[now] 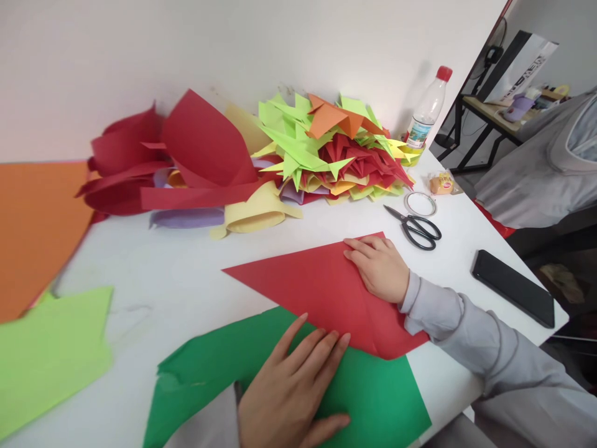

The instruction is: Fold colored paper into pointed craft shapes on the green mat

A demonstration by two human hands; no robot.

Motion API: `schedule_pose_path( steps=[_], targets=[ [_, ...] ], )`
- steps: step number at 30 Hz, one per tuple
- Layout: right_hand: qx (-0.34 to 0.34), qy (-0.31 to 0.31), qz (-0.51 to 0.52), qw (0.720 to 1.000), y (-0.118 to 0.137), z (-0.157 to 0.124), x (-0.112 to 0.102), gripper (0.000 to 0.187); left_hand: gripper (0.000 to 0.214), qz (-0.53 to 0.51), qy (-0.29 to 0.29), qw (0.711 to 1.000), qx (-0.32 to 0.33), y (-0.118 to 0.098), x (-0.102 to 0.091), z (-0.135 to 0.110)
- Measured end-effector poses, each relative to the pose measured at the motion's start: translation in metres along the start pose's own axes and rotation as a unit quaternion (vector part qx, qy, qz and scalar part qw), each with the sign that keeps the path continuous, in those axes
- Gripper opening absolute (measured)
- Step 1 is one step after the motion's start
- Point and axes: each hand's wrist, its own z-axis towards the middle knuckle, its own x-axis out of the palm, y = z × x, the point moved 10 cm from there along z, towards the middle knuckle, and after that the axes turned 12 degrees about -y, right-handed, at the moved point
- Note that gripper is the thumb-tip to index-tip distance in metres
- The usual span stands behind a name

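Observation:
A sheet of red paper (303,280), folded into a pointed shape, lies on the table and partly over a green sheet (382,398). My left hand (293,386) rests flat with fingers spread across the green sheet, its fingertips touching the lower edge of the red paper. On the upper right part of the red paper lies my right hand (380,267), palm down, fingers stretched toward the top edge. Whether the right thumb presses anything is hidden.
Black scissors (417,229), a tape roll (420,204), a wrapped snack (442,183) and a bottle (424,112) stand or lie behind. A phone (513,287) is at right. Cut paper (298,137) and red paper rolls (205,143) line the wall; orange sheets (37,230) lie left.

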Motion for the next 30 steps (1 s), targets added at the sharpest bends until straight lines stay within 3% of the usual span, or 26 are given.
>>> schedule_pose_path(
  steps=[6, 14, 16, 20, 22, 30],
  targets=[
    [0.000, 0.001, -0.007, 1.000, 0.001, 0.001, -0.001, 0.033, 0.078, -0.011, 0.036, 0.999, -0.027, -0.001, 0.004, 0.001],
    [-0.001, 0.004, -0.007, 1.000, 0.001, 0.001, -0.001, 0.034, 0.069, -0.024, -0.038, 0.999, -0.002, -0.004, -0.001, 0.001],
    [-0.001, 0.000, -0.008, 1.000, 0.001, 0.001, -0.001, 0.033, 0.073, -0.019, -0.025, 1.000, 0.004, -0.007, 0.000, 0.000],
    [-0.002, -0.002, -0.008, 1.000, 0.001, 0.001, -0.001, 0.034, 0.083, 0.007, 0.067, 0.998, -0.015, -0.010, 0.010, -0.002],
    [-0.001, -0.001, -0.006, 1.000, 0.001, 0.001, -0.001, 0.034, 0.083, 0.015, 0.085, 0.996, -0.022, -0.010, 0.012, -0.004],
    [-0.001, 0.000, -0.004, 1.000, 0.001, 0.001, -0.001, 0.034, 0.080, 0.006, 0.050, 0.999, 0.009, -0.013, 0.023, -0.012]
  ],
)
